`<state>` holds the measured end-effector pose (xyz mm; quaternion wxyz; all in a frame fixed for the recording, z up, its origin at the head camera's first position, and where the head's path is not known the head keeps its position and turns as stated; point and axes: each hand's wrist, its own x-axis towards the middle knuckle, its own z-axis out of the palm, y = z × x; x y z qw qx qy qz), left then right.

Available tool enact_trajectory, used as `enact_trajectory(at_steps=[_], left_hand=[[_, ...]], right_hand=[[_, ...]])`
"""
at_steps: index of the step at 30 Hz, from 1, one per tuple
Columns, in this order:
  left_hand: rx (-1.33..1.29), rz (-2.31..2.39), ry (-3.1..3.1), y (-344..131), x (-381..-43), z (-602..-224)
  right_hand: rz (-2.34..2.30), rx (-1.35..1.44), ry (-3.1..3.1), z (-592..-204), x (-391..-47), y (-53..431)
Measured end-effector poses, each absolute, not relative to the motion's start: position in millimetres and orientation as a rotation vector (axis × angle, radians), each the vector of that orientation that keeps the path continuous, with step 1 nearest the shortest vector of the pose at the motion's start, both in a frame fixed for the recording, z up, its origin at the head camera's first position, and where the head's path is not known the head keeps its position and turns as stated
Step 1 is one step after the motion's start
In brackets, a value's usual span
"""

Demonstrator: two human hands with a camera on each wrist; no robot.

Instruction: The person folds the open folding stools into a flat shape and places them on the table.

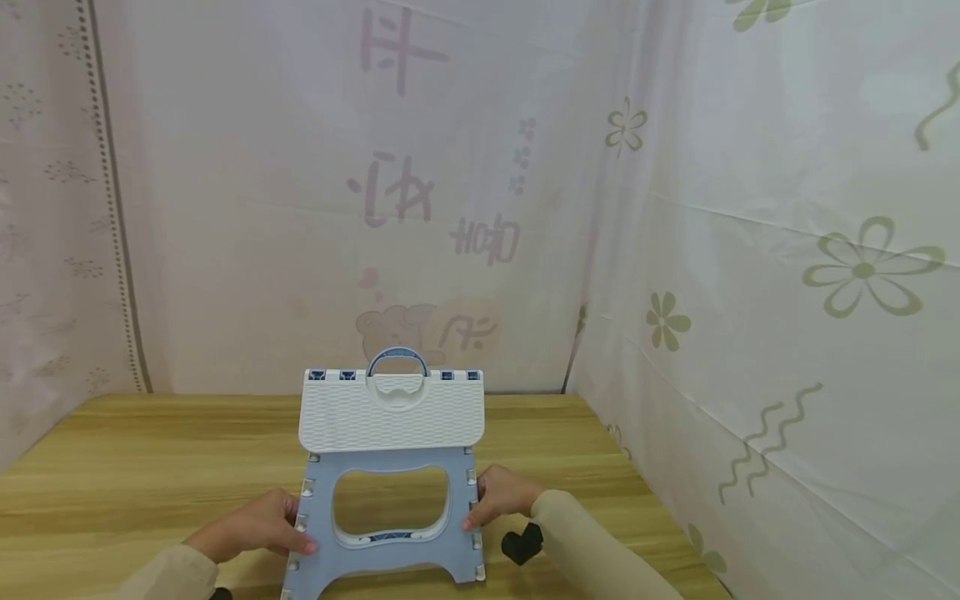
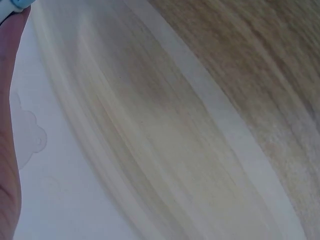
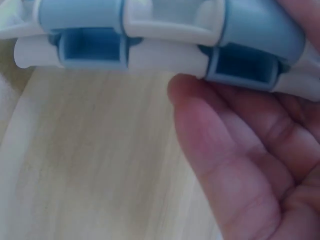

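A blue and white plastic folding stool (image 1: 397, 554) stands upright on the table, its white textured seat panel (image 1: 392, 421) hanging at the top and a blue carry handle (image 1: 398, 352) arching above it. My left hand (image 1: 258, 525) grips the stool's left side edge, thumb on the front face. On the opposite edge, my right hand (image 1: 506, 493) holds the stool between thumb and fingers. Close up in the right wrist view are the blue and white hinge segments (image 3: 92, 47) beside the right fingers (image 3: 220, 145). Only a strip of the left hand (image 2: 9, 130) shows in the left wrist view.
The wood-grain table (image 1: 172, 442) extends behind and to both sides of the stool. Pale printed curtains (image 1: 240, 208) enclose it at the back, left and right. A black angular object (image 1: 522, 543) sits beside the right wrist.
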<state>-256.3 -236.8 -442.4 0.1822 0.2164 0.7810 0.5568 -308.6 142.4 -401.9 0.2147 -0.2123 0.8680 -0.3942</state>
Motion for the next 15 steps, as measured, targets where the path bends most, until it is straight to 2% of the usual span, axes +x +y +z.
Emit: enact_trajectory(at_steps=[15], left_hand=[[0.623,1.580,2.192,-239.1,-256.8,-442.2]], right_hand=[[-1.081,-0.582,2.384,-400.4,-311.2,140.4]])
